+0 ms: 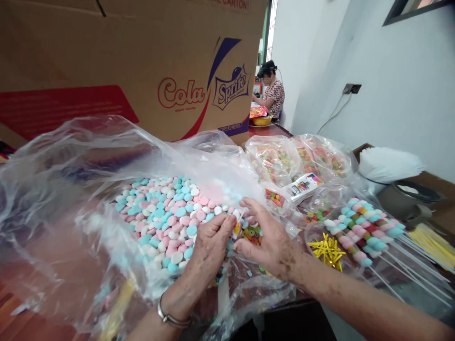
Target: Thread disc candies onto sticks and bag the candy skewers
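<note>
My left hand (211, 244), with a metal bracelet at the wrist, is closed in a pinch near the middle of the view. At its fingertips shows a small printed piece (237, 229) with white and yellow on it; its kind is unclear. Close on its right is my right hand (268, 237), thumb and fingers apart and curved around that spot, with nothing plainly gripped. Pink, blue and white round candies (174, 218) lie in a large clear plastic bag (106, 156) beside my left hand. Colourful ring candies (253, 233) show between and behind my hands.
A large cardboard carton (117, 61) stands behind the bag. To the right are bags of ring candies (277, 158), a stack of printed cards (302, 188), gold twist ties (327, 252), candy skewers (366, 227) and yellow sticks (432, 244). Another person (273, 92) sits farther back.
</note>
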A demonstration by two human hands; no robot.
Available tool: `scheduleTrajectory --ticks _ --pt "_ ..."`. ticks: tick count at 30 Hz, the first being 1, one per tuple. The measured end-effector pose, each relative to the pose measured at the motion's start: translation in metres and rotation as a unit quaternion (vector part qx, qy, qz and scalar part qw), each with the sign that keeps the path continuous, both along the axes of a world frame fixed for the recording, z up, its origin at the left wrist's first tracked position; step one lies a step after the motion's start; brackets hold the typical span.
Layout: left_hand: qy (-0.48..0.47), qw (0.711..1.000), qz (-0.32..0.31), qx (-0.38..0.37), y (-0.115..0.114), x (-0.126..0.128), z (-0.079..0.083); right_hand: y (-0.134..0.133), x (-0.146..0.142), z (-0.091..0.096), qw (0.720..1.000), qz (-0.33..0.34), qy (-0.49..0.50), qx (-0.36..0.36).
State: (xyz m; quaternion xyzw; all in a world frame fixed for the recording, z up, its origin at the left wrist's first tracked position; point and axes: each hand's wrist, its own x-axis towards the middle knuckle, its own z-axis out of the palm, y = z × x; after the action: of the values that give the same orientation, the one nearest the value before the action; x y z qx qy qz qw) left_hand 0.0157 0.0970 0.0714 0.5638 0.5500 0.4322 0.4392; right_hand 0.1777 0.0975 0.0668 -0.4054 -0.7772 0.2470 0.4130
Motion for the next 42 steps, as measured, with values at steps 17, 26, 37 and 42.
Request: scheduleTrajectory --ticks 17,26,37,42 --pt "-0.284 0.938 -0.069 -0.186 -0.017 0.000 -0.012 -0.004 -0.006 -0.019 0.853 0.135 0.361 -0.352" --pt "-0.271 0.873 -0.246 -0.322 -0.005 -0.013 -0.015 0.005 0.021 -0.016 0.985 0.154 0.062 -0.050" --pt "-0.117 0.932 -0.239 -0.248 -0.012 -0.013 0.009 -0.017 0.020 -0.014 0.995 -0.092 -0.023 0.038" --pt "-0.131 0.944 -0.229 -0.200 -0.014 -0.008 0.008 -0.026 0.028 -0.007 0.896 0.015 -0.253 0.364"
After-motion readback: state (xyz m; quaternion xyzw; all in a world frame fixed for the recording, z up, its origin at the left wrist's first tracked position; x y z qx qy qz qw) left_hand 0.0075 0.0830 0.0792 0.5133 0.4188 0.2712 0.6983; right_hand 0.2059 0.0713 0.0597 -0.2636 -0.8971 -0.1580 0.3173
